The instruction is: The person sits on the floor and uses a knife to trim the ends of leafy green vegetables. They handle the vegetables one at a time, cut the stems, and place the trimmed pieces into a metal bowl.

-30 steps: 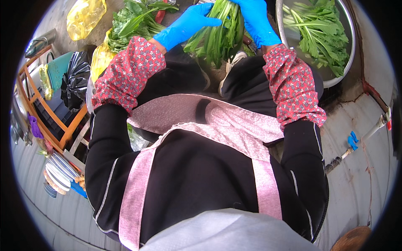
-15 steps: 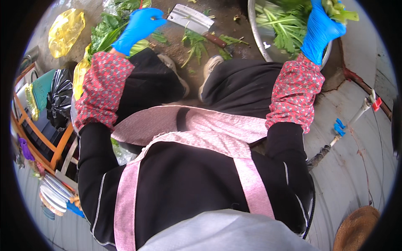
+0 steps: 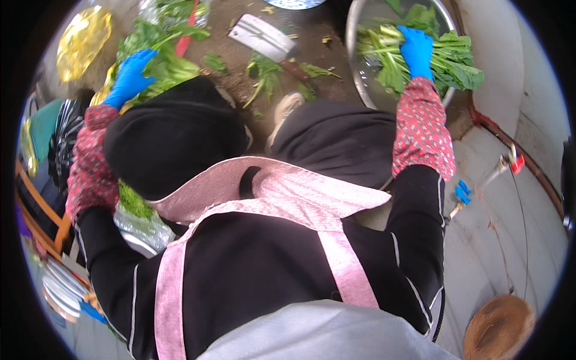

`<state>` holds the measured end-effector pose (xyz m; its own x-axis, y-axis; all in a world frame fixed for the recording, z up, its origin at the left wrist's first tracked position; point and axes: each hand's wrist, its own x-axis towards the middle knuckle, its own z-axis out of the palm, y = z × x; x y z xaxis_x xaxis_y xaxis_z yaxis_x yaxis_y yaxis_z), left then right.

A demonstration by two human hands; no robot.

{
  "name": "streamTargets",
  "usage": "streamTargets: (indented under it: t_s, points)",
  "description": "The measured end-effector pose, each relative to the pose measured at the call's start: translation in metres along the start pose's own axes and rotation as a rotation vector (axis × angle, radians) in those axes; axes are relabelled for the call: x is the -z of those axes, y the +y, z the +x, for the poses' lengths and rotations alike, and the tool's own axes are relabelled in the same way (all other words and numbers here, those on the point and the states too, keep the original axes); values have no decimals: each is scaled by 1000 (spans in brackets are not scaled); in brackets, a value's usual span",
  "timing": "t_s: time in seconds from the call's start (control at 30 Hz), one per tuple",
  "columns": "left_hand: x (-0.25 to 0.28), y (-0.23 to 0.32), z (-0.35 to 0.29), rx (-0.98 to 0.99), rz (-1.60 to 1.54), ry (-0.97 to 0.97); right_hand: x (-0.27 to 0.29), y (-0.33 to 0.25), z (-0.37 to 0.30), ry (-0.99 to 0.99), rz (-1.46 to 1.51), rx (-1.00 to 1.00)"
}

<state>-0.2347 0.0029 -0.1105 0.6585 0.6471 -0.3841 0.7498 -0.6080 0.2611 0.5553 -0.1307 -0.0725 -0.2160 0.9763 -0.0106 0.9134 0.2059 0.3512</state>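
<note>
Brown, gritty floor [image 3: 336,57] strewn with leaf scraps [image 3: 264,72] runs under the work. Gloved in smooth blue, the right hand [image 3: 416,53] is curled tight around the pale, ribbed stems of a bunch of greens [image 3: 453,63] over a round metal basin [image 3: 354,72], with frilled leaf tips reaching past the far-right rim. More greens show beneath. The left hand [image 3: 131,77], in a matching glove, is unclenched — thumb parted from the outstretched fingers — at a heap of leafy greens [image 3: 141,42]; whether it touches them I cannot tell. Red flower-print sleeves [image 3: 423,129] gather in soft wrinkles above both wrists.

Beside the heap sits a crumpled, glossy yellow plastic bag [image 3: 84,43]; a red strip [image 3: 183,47] lies across the greens' right side. Between heap and basin rests a cleaver [image 3: 261,37], its broad blade angled toward the upper left, its brown handle near the light shoe [image 3: 285,114]. Scrap-dotted floor separates that handle from the basin's curved edge.
</note>
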Motion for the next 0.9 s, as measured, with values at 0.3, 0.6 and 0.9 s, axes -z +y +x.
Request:
streamTargets:
  t_s: [0.3, 0.6, 0.9]
  points:
    - [-45, 18, -26, -89, -136, 89, 91, -29, 56, -243, 377, -308]
    - [-87, 40, 9, -153, -85, -104, 182, -188, 93, -204, 918, 10]
    - [-82, 34, 56, -111, 162, -335, 104, -234, 70, -588, 820, 120]
